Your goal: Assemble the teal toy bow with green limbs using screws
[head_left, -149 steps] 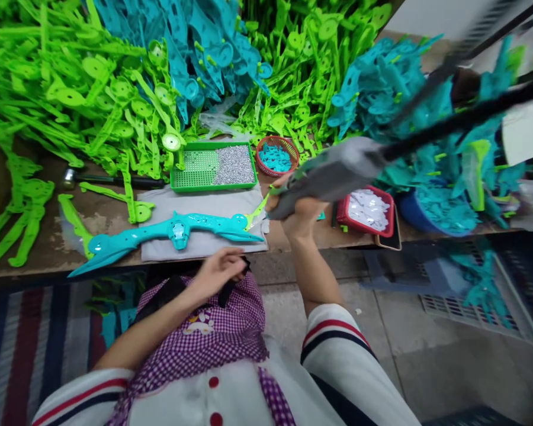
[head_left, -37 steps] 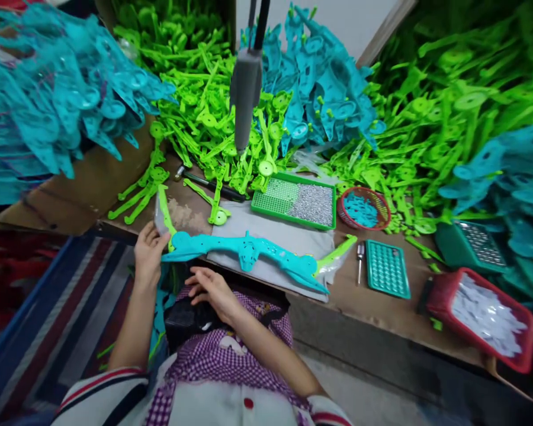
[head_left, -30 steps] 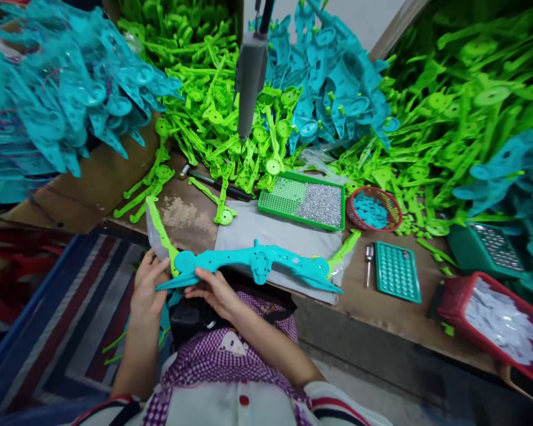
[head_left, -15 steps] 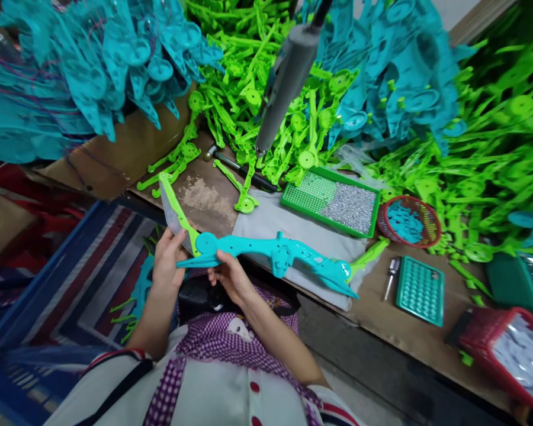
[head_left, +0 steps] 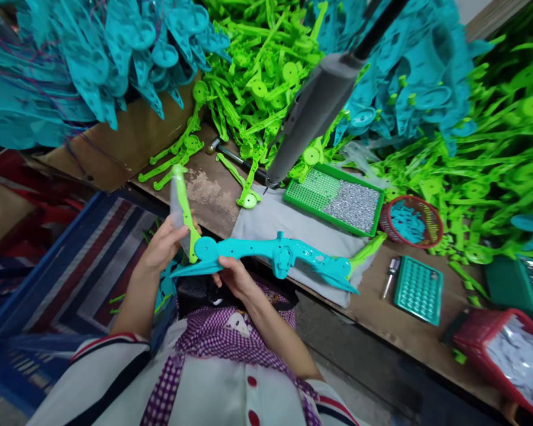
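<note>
Our left hand (head_left: 164,245) pinches the green limb (head_left: 184,204) at the bow's (head_left: 266,260) left end, tilting it upright (seemingly to check its seating). Our right hand (head_left: 235,278) grips the teal bow from beneath, lifted off the grey cloth (head_left: 293,228) at the bench (head_left: 382,319) edge. A hanging driver (head_left: 313,112) crowds above; open room lies rightward by the teal tray (head_left: 418,290)

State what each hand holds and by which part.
Both hands hold the teal toy bow at its left end: the left hand on the green limb there, the right hand under the teal body near the round end.
</note>
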Tool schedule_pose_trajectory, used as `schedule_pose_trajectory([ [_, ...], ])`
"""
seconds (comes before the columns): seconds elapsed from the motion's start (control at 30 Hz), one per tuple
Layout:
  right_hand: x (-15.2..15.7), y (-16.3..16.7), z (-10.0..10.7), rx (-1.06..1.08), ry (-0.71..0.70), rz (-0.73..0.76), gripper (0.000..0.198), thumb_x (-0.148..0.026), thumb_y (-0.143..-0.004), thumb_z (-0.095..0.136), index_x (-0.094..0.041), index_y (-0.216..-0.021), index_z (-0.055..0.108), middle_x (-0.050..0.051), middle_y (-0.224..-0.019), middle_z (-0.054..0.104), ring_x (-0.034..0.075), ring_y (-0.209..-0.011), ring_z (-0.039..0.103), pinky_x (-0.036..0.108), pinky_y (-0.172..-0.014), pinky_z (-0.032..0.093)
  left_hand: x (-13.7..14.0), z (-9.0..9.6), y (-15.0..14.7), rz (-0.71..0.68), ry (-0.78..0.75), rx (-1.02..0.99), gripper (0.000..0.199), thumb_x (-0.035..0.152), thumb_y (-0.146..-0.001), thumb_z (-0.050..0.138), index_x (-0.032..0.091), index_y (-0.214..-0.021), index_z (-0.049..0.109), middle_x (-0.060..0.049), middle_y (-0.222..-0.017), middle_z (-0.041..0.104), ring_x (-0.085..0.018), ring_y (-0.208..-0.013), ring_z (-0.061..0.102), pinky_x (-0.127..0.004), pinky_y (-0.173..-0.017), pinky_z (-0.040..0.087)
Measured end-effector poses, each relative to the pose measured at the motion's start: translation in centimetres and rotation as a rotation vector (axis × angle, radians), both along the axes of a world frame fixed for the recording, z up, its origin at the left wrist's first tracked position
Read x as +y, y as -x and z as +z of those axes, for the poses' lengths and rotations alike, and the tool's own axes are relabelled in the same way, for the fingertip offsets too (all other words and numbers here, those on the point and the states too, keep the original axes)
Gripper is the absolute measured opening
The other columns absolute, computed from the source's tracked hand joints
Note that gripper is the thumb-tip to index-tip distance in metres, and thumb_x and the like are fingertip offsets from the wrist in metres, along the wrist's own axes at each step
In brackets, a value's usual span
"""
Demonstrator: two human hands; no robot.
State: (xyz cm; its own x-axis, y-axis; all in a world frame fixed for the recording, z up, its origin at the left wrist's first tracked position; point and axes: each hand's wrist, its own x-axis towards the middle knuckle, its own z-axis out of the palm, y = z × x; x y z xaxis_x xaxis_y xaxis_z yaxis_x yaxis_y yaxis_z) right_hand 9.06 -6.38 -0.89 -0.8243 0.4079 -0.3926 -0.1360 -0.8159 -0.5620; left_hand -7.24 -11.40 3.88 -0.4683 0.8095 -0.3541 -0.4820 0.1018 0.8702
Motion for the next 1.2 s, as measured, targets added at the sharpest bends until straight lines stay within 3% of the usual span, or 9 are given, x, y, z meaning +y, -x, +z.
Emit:
schedule_pose_trajectory([
  [0.1, -0.1, -0.1, 0.0, -0.003, -0.028, -0.009, 0.034, -0.048, -0.064, 0.072, -0.018, -0.063, 0.056, -0.007, -0.042, 0.05, 0.006, -0.035, 0.04, 0.02, -0.035, 0.03, 1.1, 0.4, 0.6, -0.119, 0.003, -0.05, 0.045, 0.028, -0.065, 0.078, 0.016, -0.107, 0.064, -0.004, -0.084, 0.069, -0.019, -0.075, 0.067, -0.026, -0.063, 0.053],
  [0.33, 0.8, -0.5, 0.3, -0.101, 0.011, 0.048, 0.044, -0.055, -0.059, 0.076, -0.018, -0.067, 0.054, -0.007, -0.05, 0.053, 0.007, -0.038, 0.047, 0.019, -0.033, 0.032, 2.9, 0.7, -0.3, -0.059, 0.024, -0.006, 0.037, 0.025, -0.061, 0.071, 0.018, -0.096, 0.059, 0.001, -0.074, 0.065, -0.014, -0.063, 0.062, -0.024, -0.057, 0.049],
  [0.43, 1.1, -0.8, 0.4, -0.191, -0.061, 0.044, 0.044, -0.055, -0.06, 0.078, -0.018, -0.069, 0.055, -0.007, -0.05, 0.054, 0.007, -0.04, 0.049, 0.018, -0.036, 0.034, 3.2, 1.1, -1.0, 0.019, -0.009, 0.061, 0.029, 0.024, -0.061, 0.066, 0.02, -0.088, 0.055, 0.004, -0.072, 0.063, -0.012, -0.06, 0.059, -0.022, -0.056, 0.047],
  [0.53, 0.9, -0.8, 0.5, -0.159, -0.077, 0.004, 0.042, -0.053, -0.06, 0.078, -0.019, -0.067, 0.054, -0.007, -0.049, 0.052, 0.007, -0.039, 0.046, 0.019, -0.036, 0.031, 3.4, 1.4, -1.7, 0.065, -0.036, 0.101, 0.026, 0.025, -0.063, 0.063, 0.02, -0.087, 0.054, 0.004, -0.072, 0.062, -0.011, -0.061, 0.058, -0.022, -0.056, 0.046],
  [0.7, 0.3, -0.7, 0.9, -0.051, -0.039, -0.133, 0.039, -0.051, -0.061, 0.074, -0.02, -0.062, 0.051, -0.008, -0.048, 0.047, 0.005, -0.037, 0.037, 0.021, -0.039, 0.028, 3.1, 1.6, -2.3, 0.021, -0.033, 0.13, 0.027, 0.028, -0.07, 0.065, 0.02, -0.093, 0.054, 0.002, -0.079, 0.062, -0.012, -0.065, 0.058, -0.024, -0.06, 0.047],
  [0.9, 0.0, -1.4, 0.4, -0.059, -0.062, 0.017, 0.048, -0.064, -0.063, 0.072, -0.02, -0.07, 0.054, -0.004, -0.055, 0.053, 0.009, -0.042, 0.045, 0.023, -0.038, 0.032, 2.5, 2.0, -2.5, -0.004, -0.085, 0.098, 0.031, 0.028, -0.072, 0.065, 0.021, -0.1, 0.052, 0.002, -0.081, 0.062, -0.013, -0.071, 0.06, -0.025, -0.064, 0.047],
  [1.1, -0.9, -1.3, 1.1, -0.153, 0.0, -0.15, 0.046, -0.059, -0.062, 0.076, -0.021, -0.067, 0.051, -0.009, -0.046, 0.045, 0.006, -0.032, 0.037, 0.021, -0.033, 0.029, 2.0, 1.6, -2.1, -0.056, -0.12, 0.074, 0.033, 0.032, -0.076, 0.069, 0.019, -0.103, 0.056, -0.001, -0.086, 0.065, -0.015, -0.075, 0.061, -0.025, -0.066, 0.048],
  [1.2, -1.1, -0.7, 1.7, -0.214, 0.065, -0.188, 0.05, -0.062, -0.063, 0.074, -0.021, -0.059, 0.046, -0.009, -0.044, 0.038, 0.007, -0.032, 0.04, 0.022, -0.031, 0.032, 1.0, 0.8, -1.9, 0.004, -0.114, -0.02, 0.036, 0.033, -0.073, 0.075, 0.019, -0.102, 0.06, -0.003, -0.089, 0.066, -0.016, -0.08, 0.063, -0.026, -0.071, 0.05],
])
